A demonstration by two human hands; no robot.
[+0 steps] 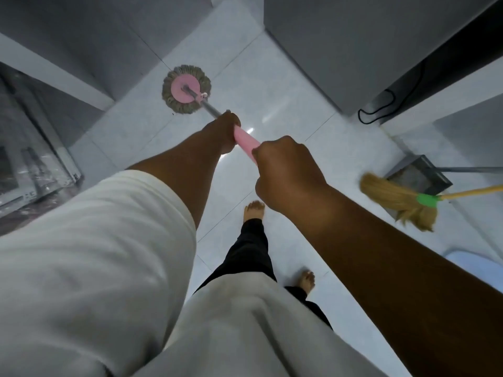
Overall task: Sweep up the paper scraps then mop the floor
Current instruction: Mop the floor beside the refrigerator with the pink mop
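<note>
Mopping seems in hand: left hand [221,133] and right hand [285,172] both grip the pink-handled round string mop [186,89], which next needs drawing across the white tiled floor [272,85]

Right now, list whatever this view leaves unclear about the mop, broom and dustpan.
Head view only:
- Mop handle: top end hidden by the right hand, a stretch by the left hand.
- Broom stick: cut off by the right edge.
- Dustpan: inside dim, partly behind the bristles; scraps cannot be told.
- Floor: much hidden by the white sleeve.
</note>
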